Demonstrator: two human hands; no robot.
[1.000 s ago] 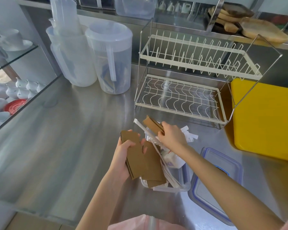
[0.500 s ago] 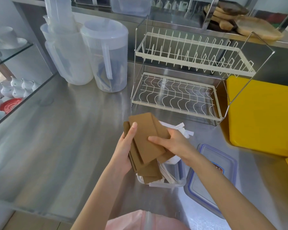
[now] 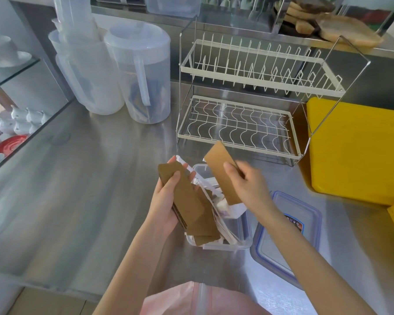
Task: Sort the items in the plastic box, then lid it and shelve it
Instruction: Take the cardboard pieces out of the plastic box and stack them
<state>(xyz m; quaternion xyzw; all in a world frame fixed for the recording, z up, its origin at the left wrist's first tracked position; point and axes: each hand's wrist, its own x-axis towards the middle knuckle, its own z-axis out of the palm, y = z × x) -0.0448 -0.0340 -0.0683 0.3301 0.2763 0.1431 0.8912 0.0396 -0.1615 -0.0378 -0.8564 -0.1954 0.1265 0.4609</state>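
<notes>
One flat brown cardboard sleeve [image 3: 223, 172] has been lifted rightward off the stack [image 3: 184, 196]; right hand [image 3: 248, 185] grip pinches it, left hand [image 3: 166, 201] grip clasps the stack over the clear plastic box [image 3: 241, 226].

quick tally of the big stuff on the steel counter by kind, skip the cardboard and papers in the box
translucent plastic lidded pitchers: 2, one with more stacked in it
white two-tier wire dish rack: 1
yellow plastic tray: 1
clear plastic box: 1
blue-rimmed clear box lid: 1
total: 6
</notes>
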